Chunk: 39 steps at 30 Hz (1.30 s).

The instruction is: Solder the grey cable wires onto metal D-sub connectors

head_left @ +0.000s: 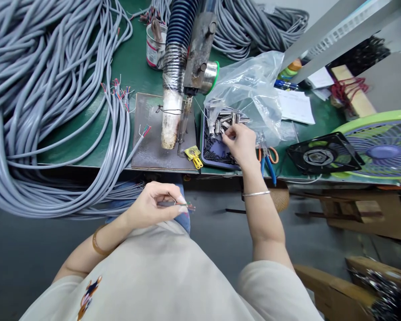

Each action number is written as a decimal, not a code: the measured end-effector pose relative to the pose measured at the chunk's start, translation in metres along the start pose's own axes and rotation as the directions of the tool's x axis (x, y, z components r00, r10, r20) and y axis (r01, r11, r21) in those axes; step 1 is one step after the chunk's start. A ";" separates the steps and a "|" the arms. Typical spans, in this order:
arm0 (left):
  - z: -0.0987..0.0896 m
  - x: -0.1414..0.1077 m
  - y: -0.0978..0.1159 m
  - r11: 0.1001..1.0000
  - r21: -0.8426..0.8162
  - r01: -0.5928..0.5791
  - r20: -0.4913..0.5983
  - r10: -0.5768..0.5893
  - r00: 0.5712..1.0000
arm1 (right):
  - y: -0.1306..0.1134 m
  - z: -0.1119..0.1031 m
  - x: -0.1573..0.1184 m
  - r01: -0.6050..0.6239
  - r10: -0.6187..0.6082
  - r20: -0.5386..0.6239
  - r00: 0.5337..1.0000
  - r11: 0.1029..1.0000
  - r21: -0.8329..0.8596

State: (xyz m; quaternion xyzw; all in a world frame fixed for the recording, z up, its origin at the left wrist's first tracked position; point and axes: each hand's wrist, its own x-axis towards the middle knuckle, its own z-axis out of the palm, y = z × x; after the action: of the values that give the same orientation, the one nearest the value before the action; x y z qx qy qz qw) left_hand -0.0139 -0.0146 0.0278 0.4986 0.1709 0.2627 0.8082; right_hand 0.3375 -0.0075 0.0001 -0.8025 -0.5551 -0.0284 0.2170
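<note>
My left hand (158,203) is closed in front of my body, pinching thin coloured wires (191,207) between thumb and fingertips. Their stripped-looking ends poke out to the right. Over the purple tray (203,149), my right hand (240,140) reaches down with thumb and index finger pressed together. Its fingertips touch the edge of a heap of small silver metal connectors (232,117); whatever lies between them is hidden. Dark small pieces (217,154) fill the near part of the tray. A clear plastic bag (254,84) lies open behind the connectors.
A soldering iron stand with a solder spool (211,78) and a hose (178,44) rise over a brown board (150,151). Grey cables (53,89) cover the left. Pliers (269,165), a yellow clip (194,157), a black fan (324,154) and a green-rimmed fan (384,149) sit along the table edge.
</note>
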 end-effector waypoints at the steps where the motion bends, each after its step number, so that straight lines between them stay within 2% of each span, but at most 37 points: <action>1: 0.000 -0.001 0.003 0.999 -0.035 -0.005 0.029 0.006 1.000 | 0.003 -0.005 -0.005 -0.004 0.003 0.027 1.000 0.999 0.032; 3: 0.000 0.001 0.007 0.988 -0.156 0.003 -0.004 -0.003 1.000 | 0.008 -0.013 -0.014 -0.027 0.017 0.089 0.996 0.993 0.112; 6: -0.004 0.010 0.004 0.942 -0.335 0.032 -0.193 -0.102 0.976 | 0.009 -0.019 -0.028 -0.098 0.076 0.121 0.990 0.977 0.188; 10: -0.010 0.023 -0.007 0.923 -0.383 0.050 -0.369 -0.202 0.907 | -0.003 -0.019 -0.040 -0.068 0.072 -0.018 0.997 0.985 0.161; 13: -0.011 0.027 -0.013 0.933 -0.355 0.062 -0.435 -0.224 0.872 | -0.025 -0.028 -0.054 0.008 0.035 -0.164 0.986 0.967 0.255; 15: -0.010 0.028 -0.014 0.941 -0.334 0.060 -0.455 -0.216 0.864 | -0.046 -0.039 -0.068 0.035 0.042 -0.200 0.979 0.930 0.366; 18: -0.008 0.031 -0.014 0.951 -0.304 0.053 -0.456 -0.194 0.868 | -0.081 -0.052 -0.093 0.026 0.087 -0.181 0.980 0.836 0.548; 20: -0.006 0.032 -0.014 0.958 -0.283 0.045 -0.456 -0.176 0.873 | -0.101 -0.051 -0.108 0.027 0.112 -0.179 0.978 0.774 0.633; 23: -0.004 0.033 -0.013 0.965 -0.260 0.034 -0.455 -0.153 0.877 | -0.121 -0.036 -0.121 0.061 0.169 -0.245 0.955 0.697 0.715; 25: -0.003 0.033 -0.014 0.970 -0.242 0.026 -0.456 -0.138 0.879 | -0.128 -0.022 -0.125 0.076 0.202 -0.284 0.937 0.677 0.732; 28: -0.002 0.033 -0.016 0.978 -0.210 0.016 -0.458 -0.112 0.882 | -0.133 -0.007 -0.127 0.097 0.156 -0.268 0.951 0.674 0.732; 31: -0.003 0.035 -0.021 0.986 -0.168 0.003 -0.463 -0.082 0.883 | -0.134 0.001 -0.128 0.112 0.071 -0.238 0.969 0.728 0.676; 35: -0.007 0.037 -0.027 0.994 -0.113 -0.016 -0.468 -0.039 0.883 | -0.132 0.009 -0.128 0.216 -0.063 -0.284 0.957 0.808 0.548; 37: -0.009 0.038 -0.030 0.996 -0.081 -0.022 -0.473 -0.019 0.881 | -0.132 0.012 -0.128 0.251 -0.102 -0.289 0.952 0.800 0.546; 39: -0.010 0.039 -0.030 0.999 -0.044 -0.022 -0.480 -0.002 0.877 | -0.131 0.014 -0.127 0.225 -0.088 -0.247 0.965 0.762 0.607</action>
State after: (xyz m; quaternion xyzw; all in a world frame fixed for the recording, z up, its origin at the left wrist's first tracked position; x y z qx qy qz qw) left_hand 0.0197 0.0043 -0.0043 0.3993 0.3569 0.3860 0.7511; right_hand 0.1677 -0.0756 -0.0072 -0.6267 -0.5726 0.0589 0.5252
